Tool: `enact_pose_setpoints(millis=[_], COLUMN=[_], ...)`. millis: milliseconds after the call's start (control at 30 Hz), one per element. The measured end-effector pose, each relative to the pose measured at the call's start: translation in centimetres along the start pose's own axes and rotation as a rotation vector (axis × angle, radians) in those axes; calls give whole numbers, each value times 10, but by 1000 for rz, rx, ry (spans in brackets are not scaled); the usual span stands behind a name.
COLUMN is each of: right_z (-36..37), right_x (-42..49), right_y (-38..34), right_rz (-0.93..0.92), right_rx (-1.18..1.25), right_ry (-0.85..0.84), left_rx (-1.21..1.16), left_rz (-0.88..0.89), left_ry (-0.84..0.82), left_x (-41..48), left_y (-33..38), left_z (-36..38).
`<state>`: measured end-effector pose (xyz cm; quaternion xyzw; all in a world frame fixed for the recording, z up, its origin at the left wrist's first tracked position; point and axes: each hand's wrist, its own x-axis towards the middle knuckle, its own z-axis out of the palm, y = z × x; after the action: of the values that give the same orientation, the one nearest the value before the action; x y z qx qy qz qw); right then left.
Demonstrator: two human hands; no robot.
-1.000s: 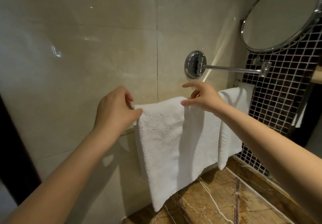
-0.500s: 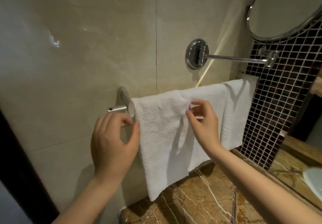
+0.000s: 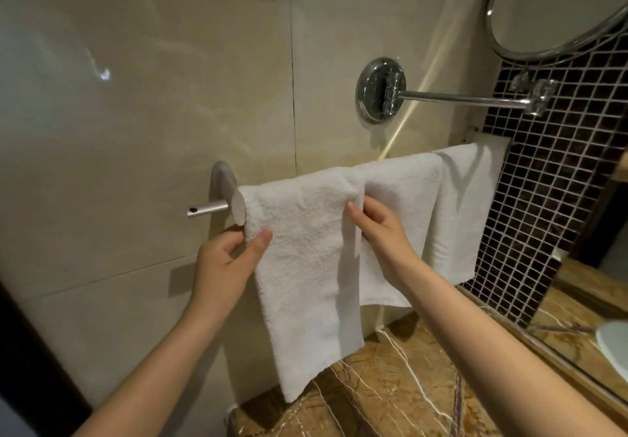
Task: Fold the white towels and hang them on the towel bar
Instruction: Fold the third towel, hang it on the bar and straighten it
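The person is standing close to the tiled wall with both bare forearms reaching up and forward from the bottom of the view. On the left, the towel bar [image 3: 208, 208] is poking its short chrome end out past its wall bracket [image 3: 222, 182]. Just below that bracket the left hand [image 3: 227, 265] is rising on a slightly bent wrist, back of the hand toward us, thumb and fingers curling in and pinching the left edge of the front white towel [image 3: 306, 266] near its top. That towel is hanging folded over the bar, its lower end dangling down close to the brown marble counter [image 3: 390, 389]. Across its right edge the right hand [image 3: 382, 233] is coming in at an angle, wrist straight, fingers bent and gripping that edge a little below the bar, thumb on the front face. Directly behind and to the right, a second white towel [image 3: 404, 192] is draping over the same bar, and beyond it a third white towel [image 3: 462, 205] is hanging next to the dark mosaic tiles [image 3: 557, 182]. Above them a chrome arm [image 3: 458, 98] is reaching out from a round wall mount to a round mirror [image 3: 550, 5] in the upper right corner.
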<state>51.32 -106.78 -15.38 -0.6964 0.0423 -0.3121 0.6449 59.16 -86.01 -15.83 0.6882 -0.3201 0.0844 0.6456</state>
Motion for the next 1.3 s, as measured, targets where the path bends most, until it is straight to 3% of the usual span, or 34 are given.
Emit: enact_pose_setpoints(millis=[167, 433, 767, 967, 1133, 1300], right_z=[-6, -4, -14, -20, -27, -38], right_x=[6, 8, -22, -32, -38, -54], right_y=[0, 3, 32, 42, 47, 75], right_rz=[58, 2, 41, -37, -82, -10], right_rx=[66, -109, -251, -347, -329, -427], right_ry=[-63, 73, -50, -66, -79, -224], left_rx=[25, 23, 30, 97, 12, -61], left_rz=[-1, 29, -38, -44, -58, -183], left_ry=[25, 42, -37, 81, 151, 59], left_x=[0, -2, -31, -37, -47, -59], left_y=[-5, -6, -34, -44, -45, -52], left_z=[-5, -2, -4, 1, 10, 14])
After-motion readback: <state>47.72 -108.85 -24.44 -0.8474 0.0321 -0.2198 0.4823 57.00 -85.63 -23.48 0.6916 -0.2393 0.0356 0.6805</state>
